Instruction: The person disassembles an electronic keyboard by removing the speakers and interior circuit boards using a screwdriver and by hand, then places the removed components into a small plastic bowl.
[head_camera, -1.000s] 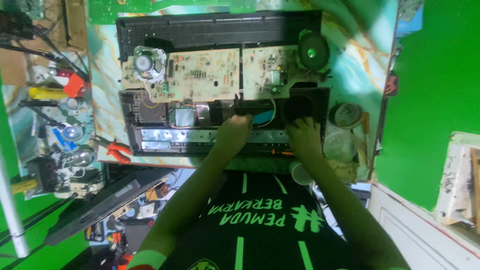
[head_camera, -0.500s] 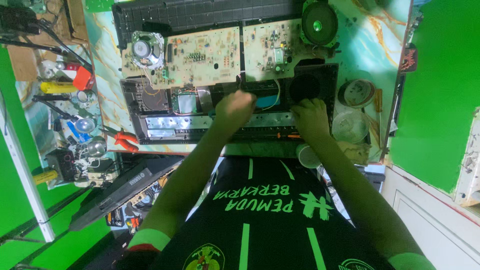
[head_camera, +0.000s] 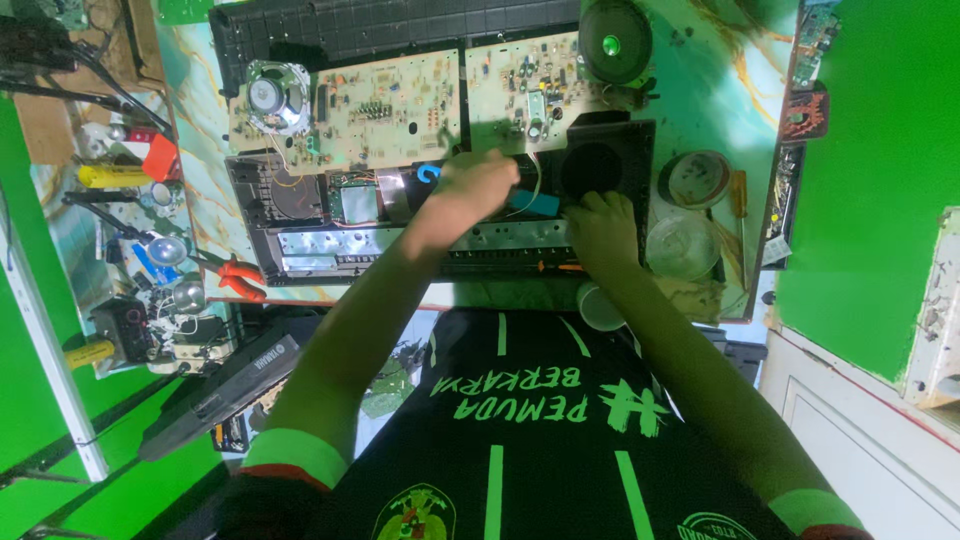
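Grip of the left hand (head_camera: 478, 188): closed over something blue (unidentifiable) inside the open black casing (head_camera: 300, 215), mid-table. Right hand (head_camera: 603, 228) rests fingers-down on the casing's near right edge; whether it holds anything cannot be told. Circuit boards (head_camera: 395, 105) lie beyond.

The case (head_camera: 600, 150) is matt black plastic. Two boards (head_camera: 390, 105) look like dull tan laminate studded with small metal parts. A strip (head_camera: 330, 243) inside the case is shiny bare metal. The tabletop (head_camera: 720, 70) is glossy, with a marbled pattern. The pliers (head_camera: 240, 278) have smooth orange plastic grips. The shirt (head_camera: 540, 440) is matt black cloth.
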